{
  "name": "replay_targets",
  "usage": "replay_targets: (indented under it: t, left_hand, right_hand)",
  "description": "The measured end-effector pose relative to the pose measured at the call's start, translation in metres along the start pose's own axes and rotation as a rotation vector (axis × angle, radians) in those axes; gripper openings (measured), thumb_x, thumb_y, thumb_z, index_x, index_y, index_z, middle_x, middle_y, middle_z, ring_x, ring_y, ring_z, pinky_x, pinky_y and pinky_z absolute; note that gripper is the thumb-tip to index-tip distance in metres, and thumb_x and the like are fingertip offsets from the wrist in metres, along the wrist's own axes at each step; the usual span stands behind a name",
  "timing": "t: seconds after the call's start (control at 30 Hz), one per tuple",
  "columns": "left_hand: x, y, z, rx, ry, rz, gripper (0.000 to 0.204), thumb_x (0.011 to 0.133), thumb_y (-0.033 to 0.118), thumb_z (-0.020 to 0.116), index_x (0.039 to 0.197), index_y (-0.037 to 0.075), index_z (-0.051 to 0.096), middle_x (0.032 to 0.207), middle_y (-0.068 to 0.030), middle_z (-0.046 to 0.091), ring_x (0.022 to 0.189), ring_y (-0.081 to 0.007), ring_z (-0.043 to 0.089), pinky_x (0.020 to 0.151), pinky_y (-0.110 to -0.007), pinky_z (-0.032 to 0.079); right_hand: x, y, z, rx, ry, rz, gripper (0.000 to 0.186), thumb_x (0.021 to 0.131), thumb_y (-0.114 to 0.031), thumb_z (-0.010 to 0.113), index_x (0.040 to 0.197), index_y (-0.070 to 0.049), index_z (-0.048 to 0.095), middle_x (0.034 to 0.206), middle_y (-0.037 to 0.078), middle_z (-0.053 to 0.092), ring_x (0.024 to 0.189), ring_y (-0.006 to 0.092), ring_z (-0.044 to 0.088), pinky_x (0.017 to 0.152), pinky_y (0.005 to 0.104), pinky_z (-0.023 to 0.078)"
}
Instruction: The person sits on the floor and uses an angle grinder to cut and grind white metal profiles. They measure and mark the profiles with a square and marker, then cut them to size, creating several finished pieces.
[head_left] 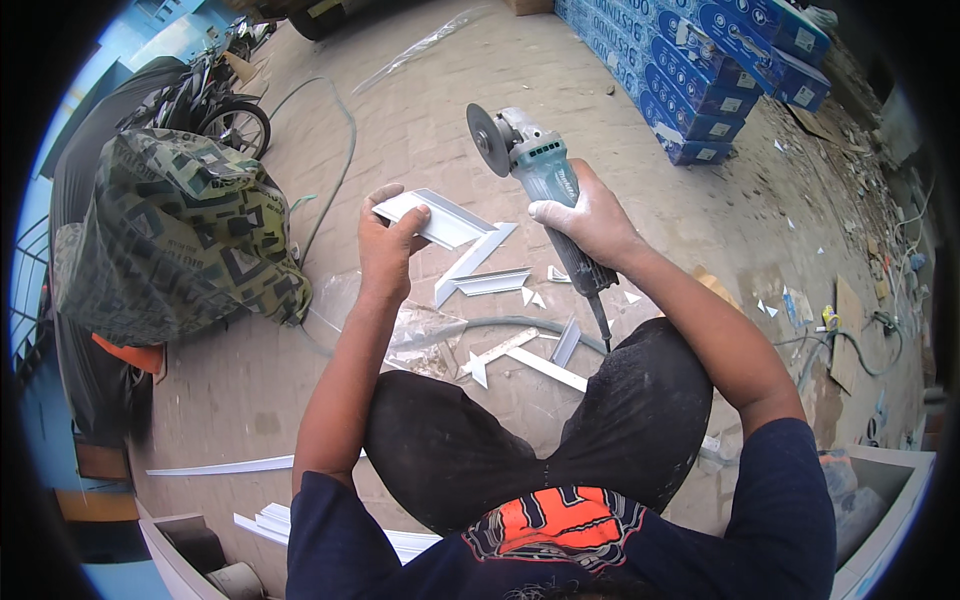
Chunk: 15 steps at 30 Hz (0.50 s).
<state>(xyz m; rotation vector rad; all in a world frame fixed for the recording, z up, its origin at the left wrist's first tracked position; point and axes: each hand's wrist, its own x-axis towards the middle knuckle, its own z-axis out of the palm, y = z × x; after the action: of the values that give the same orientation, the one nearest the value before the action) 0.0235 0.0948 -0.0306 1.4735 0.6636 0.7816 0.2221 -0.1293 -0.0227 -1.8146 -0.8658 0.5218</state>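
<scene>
My left hand (392, 232) is closed on one end of a short white moulding strip (445, 216), thumb on its face. In my right hand (592, 216) is a teal and grey angle grinder (548, 172), gripped round the body, its dark disc (489, 140) up and to the left. The disc is apart from the strip; whether it spins I cannot tell. On the paving below lie a white angled strip (472, 265), a short ridged moulding piece (492, 282) and more white offcuts (545, 368). Black cable runs from the grinder down past my right knee.
Stacked blue boxes (690, 90) stand at the far right. To the left are a camouflage-patterned cover (190, 235) and a motorcycle wheel (236, 130). A hose (352, 150) crosses the paving. Long white strips (270, 522) lie near my left side; debris lines the right edge.
</scene>
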Motion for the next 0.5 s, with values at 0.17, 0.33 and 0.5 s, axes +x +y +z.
replay_targets:
  t: [0.17,0.33,0.5]
  left_hand:
    - [0.021,-0.018,-0.031,-0.289,0.054,-0.174,0.042,0.099,0.013,0.078,0.129,-0.010,0.060,0.122,-0.0227,0.071,0.109,-0.0335,0.076,0.094,-0.048,0.070]
    - [0.018,-0.025,-0.042,-0.386,0.091,-0.307,0.043,0.106,0.018,0.071,0.135,-0.011,0.062,0.135,-0.0218,0.066,0.125,-0.0335,0.066,0.112,-0.046,0.057]
    - [0.014,-0.034,-0.047,-0.434,0.094,-0.180,0.040,0.103,0.019,0.075,0.129,-0.009,0.062,0.125,-0.0225,0.071,0.117,-0.0390,0.074,0.106,-0.048,0.065]
  right_hand:
    - [0.003,0.000,0.001,0.030,-0.006,-0.010,0.079,0.086,-0.042,0.081,0.146,0.003,0.054,0.128,0.027,0.070,0.120,0.0380,0.071,0.104,0.0452,0.054]
    - [0.002,0.003,0.004,0.040,0.009,-0.016,0.079,0.085,-0.042,0.080,0.144,0.005,0.054,0.126,0.027,0.071,0.117,0.0365,0.072,0.102,0.0441,0.054]
    - [0.002,0.012,0.013,0.131,-0.023,-0.012,0.071,0.088,-0.037,0.080,0.139,0.005,0.054,0.115,0.020,0.069,0.099,0.0259,0.071,0.088,0.0386,0.057]
